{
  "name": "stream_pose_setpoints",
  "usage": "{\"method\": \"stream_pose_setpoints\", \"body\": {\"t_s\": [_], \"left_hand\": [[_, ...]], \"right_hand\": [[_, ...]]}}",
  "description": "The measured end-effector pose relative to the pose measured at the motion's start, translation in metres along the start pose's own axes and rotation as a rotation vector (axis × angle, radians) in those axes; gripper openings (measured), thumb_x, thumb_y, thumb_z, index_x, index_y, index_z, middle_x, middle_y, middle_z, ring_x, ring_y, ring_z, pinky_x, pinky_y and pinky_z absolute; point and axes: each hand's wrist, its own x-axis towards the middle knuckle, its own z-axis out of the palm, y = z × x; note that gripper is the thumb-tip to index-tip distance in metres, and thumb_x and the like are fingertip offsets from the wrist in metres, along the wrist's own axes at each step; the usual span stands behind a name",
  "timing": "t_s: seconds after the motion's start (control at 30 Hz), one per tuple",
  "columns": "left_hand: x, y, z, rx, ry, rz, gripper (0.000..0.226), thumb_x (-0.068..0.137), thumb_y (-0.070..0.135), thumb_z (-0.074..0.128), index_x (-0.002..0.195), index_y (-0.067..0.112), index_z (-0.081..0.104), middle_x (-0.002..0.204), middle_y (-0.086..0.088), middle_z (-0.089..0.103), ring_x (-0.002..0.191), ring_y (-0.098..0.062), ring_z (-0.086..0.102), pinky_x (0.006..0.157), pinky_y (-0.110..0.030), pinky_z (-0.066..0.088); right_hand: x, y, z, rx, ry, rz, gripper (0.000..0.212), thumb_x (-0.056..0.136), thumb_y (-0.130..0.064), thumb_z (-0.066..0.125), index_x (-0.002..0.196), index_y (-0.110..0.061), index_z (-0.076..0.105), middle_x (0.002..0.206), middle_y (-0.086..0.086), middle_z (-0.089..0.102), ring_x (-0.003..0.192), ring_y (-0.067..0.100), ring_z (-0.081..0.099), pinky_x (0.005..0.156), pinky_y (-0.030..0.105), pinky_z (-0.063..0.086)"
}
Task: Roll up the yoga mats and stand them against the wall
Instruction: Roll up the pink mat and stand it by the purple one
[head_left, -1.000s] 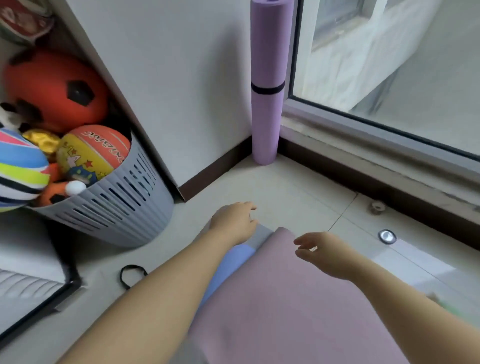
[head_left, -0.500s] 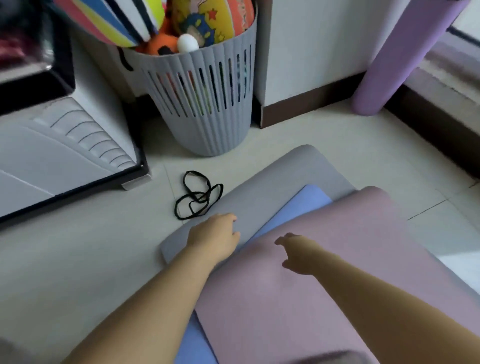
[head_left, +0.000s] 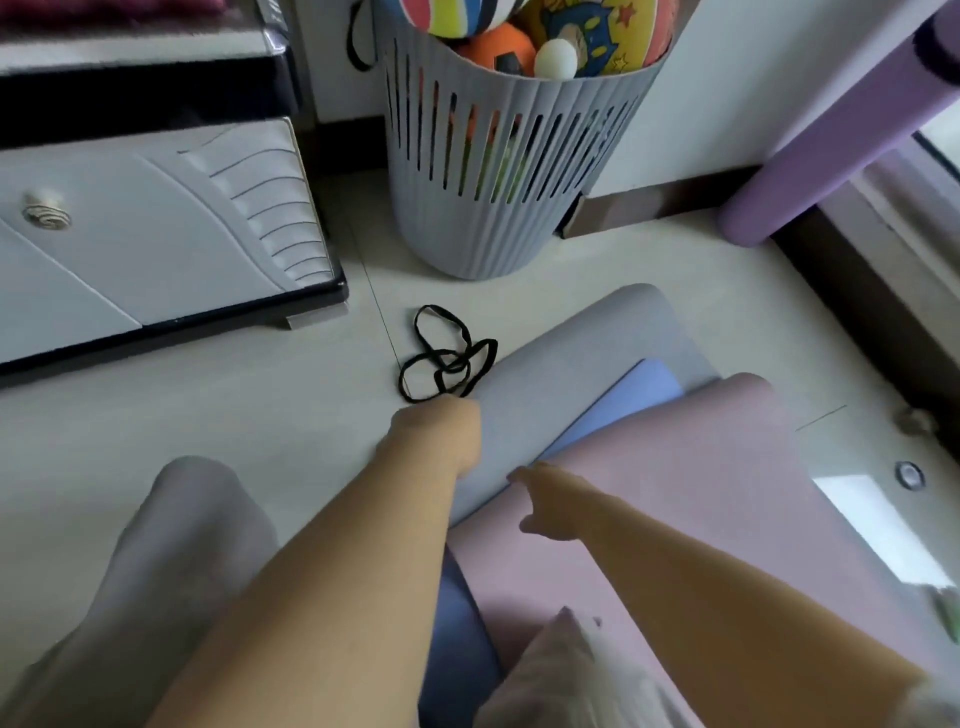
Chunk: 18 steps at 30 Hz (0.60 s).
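Three yoga mats lie flat and unrolled in a stack on the floor (head_left: 208, 415), filling the view from the centre out to five o'clock. The pink mat (head_left: 701, 493) is on top, the blue mat (head_left: 639, 395) shows under it as a strip along its far-left edge, and the gray mat (head_left: 571, 353) is at the bottom, its rounded corner sticking out toward twelve o'clock. A fourth, the purple mat (head_left: 810, 150), is already rolled. It stands on end at two o'clock, leaning on the white wall (head_left: 727, 104) beside the window frame (head_left: 893, 218), with a dark band round it near the top.

The left hand (head_left: 436, 431) reaches over the gray mat's left edge to the near end of a tangle of black elastic bands (head_left: 447, 358) on the floor at eleven o'clock from the stack. Its fingers are hidden behind the knuckles, so I cannot tell whether it has hold of a band. The right hand (head_left: 545, 499) is over the pink mat's left edge, fingers loose and pointing to ten o'clock, holding nothing.

At twelve o'clock a gray slotted basket (head_left: 498, 208) stands full of coloured balls (head_left: 597, 31). At ten o'clock is a white cabinet (head_left: 156, 234) with a round knob (head_left: 45, 215). A knee (head_left: 192, 519) in gray cloth is at seven o'clock. A small metal disc (head_left: 909, 474) sits in the floor at three o'clock.
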Motion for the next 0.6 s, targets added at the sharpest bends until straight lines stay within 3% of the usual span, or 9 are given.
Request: {"method": "stream_pose_setpoints", "body": {"t_s": [0.17,0.27,0.37,0.47,0.6], "left_hand": [[0.030,0.021,0.060,0.077,-0.138,0.169,0.039,0.099,0.029,0.045,0.137,0.018,0.044,0.137,-0.005,0.043,0.122,-0.026,0.049,0.091,-0.035,0.041],[0.046,0.034,0.100,0.082,-0.161,0.212,0.038,0.099,0.026,0.046,0.135,0.019,0.041,0.135,-0.006,0.042,0.120,-0.028,0.047,0.088,-0.038,0.040],[0.061,0.044,0.129,0.013,-0.165,0.218,0.059,0.096,0.027,0.049,0.149,0.024,0.022,0.145,-0.005,0.034,0.130,-0.028,0.037,0.100,-0.041,0.039],[0.074,0.048,0.150,0.047,-0.153,0.226,0.085,0.091,0.039,0.057,0.153,0.025,0.000,0.152,-0.006,0.028,0.137,-0.027,0.030,0.108,-0.041,0.034],[0.073,0.055,0.175,0.165,-0.111,0.252,0.107,0.086,0.050,0.061,0.150,0.020,-0.019,0.155,-0.008,0.022,0.142,-0.027,0.023,0.113,-0.042,0.028]], "right_hand": [[0.027,0.041,0.008,-0.092,0.069,0.071,0.070,0.088,-0.006,0.056,0.149,-0.023,0.026,0.151,0.004,0.028,0.136,0.025,0.032,0.105,0.038,0.039],[0.035,0.071,0.017,-0.295,0.086,0.133,0.080,0.088,-0.003,0.055,0.153,-0.021,0.012,0.160,0.004,0.007,0.147,0.026,0.010,0.116,0.048,0.019],[0.047,0.092,0.023,-0.483,0.089,0.128,0.082,0.092,-0.005,0.049,0.154,-0.020,-0.003,0.162,0.003,-0.003,0.148,0.028,-0.006,0.117,0.056,0.000],[0.061,0.103,0.034,-0.523,0.144,0.127,0.071,0.096,-0.008,0.042,0.154,-0.018,0.003,0.160,0.004,0.015,0.148,0.028,0.001,0.116,0.056,-0.005],[0.052,0.107,0.049,-0.542,0.270,0.134,0.041,0.097,-0.012,0.038,0.138,-0.017,0.042,0.135,0.001,0.050,0.136,0.027,0.026,0.117,0.056,0.000]]}}
